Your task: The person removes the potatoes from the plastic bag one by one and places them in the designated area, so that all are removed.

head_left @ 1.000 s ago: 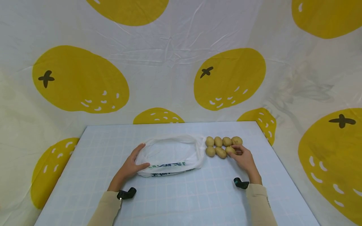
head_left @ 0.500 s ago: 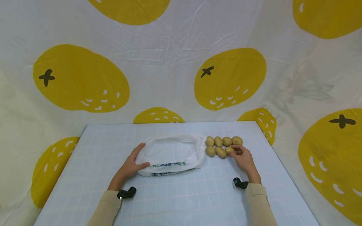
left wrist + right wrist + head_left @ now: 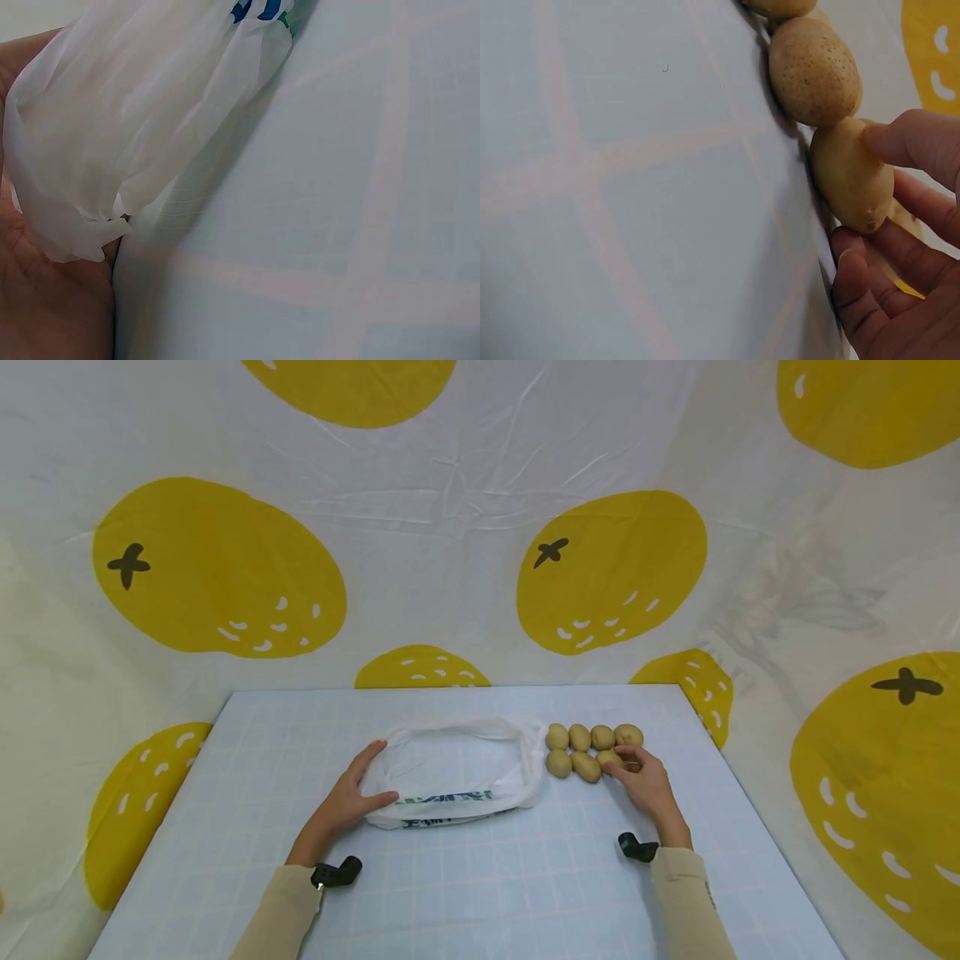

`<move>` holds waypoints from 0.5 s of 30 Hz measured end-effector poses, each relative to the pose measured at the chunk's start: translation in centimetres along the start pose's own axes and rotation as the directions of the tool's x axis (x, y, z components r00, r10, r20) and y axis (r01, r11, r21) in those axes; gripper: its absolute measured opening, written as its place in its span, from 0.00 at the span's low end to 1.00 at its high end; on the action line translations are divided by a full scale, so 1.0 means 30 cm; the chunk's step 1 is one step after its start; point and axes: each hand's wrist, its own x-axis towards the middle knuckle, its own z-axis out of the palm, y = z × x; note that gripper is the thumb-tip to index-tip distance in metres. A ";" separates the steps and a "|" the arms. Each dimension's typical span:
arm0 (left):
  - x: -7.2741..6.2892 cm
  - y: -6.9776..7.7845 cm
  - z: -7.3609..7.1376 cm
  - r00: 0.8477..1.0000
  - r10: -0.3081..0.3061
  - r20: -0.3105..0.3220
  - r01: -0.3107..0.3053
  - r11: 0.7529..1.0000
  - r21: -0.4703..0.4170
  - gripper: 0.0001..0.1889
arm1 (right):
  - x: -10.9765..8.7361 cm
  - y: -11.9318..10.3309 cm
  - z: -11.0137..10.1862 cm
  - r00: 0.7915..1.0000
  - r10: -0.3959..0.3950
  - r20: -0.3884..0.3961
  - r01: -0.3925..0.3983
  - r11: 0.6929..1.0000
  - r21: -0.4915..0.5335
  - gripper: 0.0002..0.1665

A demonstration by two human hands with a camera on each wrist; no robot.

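A white plastic bag (image 3: 465,814) with dark green and blue print lies on the table, its mouth spread wide. My left hand (image 3: 341,802) holds the bag's left end, with thumb and fingers apart along the rim. In the left wrist view, the crumpled plastic (image 3: 142,112) covers part of that palm. Right of the bag, several potatoes sit in two rows. At the right end of the front row, my right hand (image 3: 645,785) pinches a potato (image 3: 847,176) between thumb and fingers. A speckled potato (image 3: 814,71) lies directly beside it.
Along the back row, the rightmost potato (image 3: 628,734) is close to my right fingertips. A pale checked cloth (image 3: 480,893) covers the table. Behind its far edge hangs a white sheet (image 3: 420,585) with large yellow fruit prints.
Both hands stay in the same places, on the bag and on the potato. Only a slight shift of the head view shows.
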 end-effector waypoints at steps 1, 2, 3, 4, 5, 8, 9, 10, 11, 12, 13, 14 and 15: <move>-0.001 -0.001 0.001 1.000 0.002 -0.001 -0.002 1.000 -0.002 0.54 | -0.001 -0.001 0.001 1.000 0.002 -0.003 -0.002 1.000 0.006 0.30; -0.002 -0.002 0.001 1.000 0.005 -0.003 -0.005 1.000 -0.003 0.54 | -0.001 -0.001 0.003 1.000 0.007 -0.006 -0.007 1.000 0.012 0.30; -0.002 -0.003 0.002 1.000 0.007 -0.004 -0.007 1.000 -0.004 0.53 | -0.002 -0.001 0.003 1.000 0.005 -0.008 -0.005 1.000 0.017 0.30; -0.003 -0.003 0.002 1.000 0.010 -0.004 -0.010 1.000 -0.003 0.53 | -0.003 -0.001 0.004 1.000 0.009 -0.008 -0.008 1.000 0.021 0.29; -0.003 -0.003 0.003 1.000 0.013 -0.005 -0.013 1.000 -0.002 0.53 | -0.003 0.000 0.005 1.000 0.011 -0.010 -0.010 1.000 0.026 0.29; -0.003 -0.002 0.003 1.000 0.006 -0.001 -0.006 1.000 0.001 0.54 | -0.004 0.004 0.006 1.000 0.014 -0.011 -0.013 0.999 0.039 0.29; -0.003 -0.001 0.003 1.000 0.000 0.001 0.000 1.000 0.001 0.54 | -0.004 0.005 0.005 1.000 0.011 -0.011 -0.010 0.999 0.043 0.29; -0.003 0.001 0.003 1.000 -0.006 0.003 0.006 1.000 0.000 0.54 | -0.003 0.006 0.005 1.000 0.009 -0.011 -0.009 0.999 0.046 0.29; -0.002 0.002 0.002 1.000 -0.013 0.005 0.013 1.000 0.002 0.54 | -0.003 0.006 0.005 1.000 0.005 -0.015 -0.004 0.999 0.049 0.29; -0.002 0.003 0.001 1.000 -0.017 0.008 0.017 1.000 0.004 0.54 | -0.002 0.007 0.004 1.000 0.000 -0.015 0.001 0.999 0.053 0.29; -0.002 0.004 0.000 1.000 -0.019 0.011 0.019 1.000 0.004 0.54 | -0.001 0.008 0.004 1.000 -0.006 -0.015 0.006 0.998 0.059 0.29; -0.003 0.004 -0.002 1.000 -0.017 0.015 0.017 1.000 0.007 0.54 | 0.000 0.008 0.004 1.000 -0.011 -0.015 0.012 0.998 0.064 0.29; -0.003 0.004 -0.004 1.000 -0.006 0.021 0.006 1.000 0.010 0.53 | 0.002 0.007 0.004 1.000 -0.008 -0.016 0.009 0.998 0.067 0.28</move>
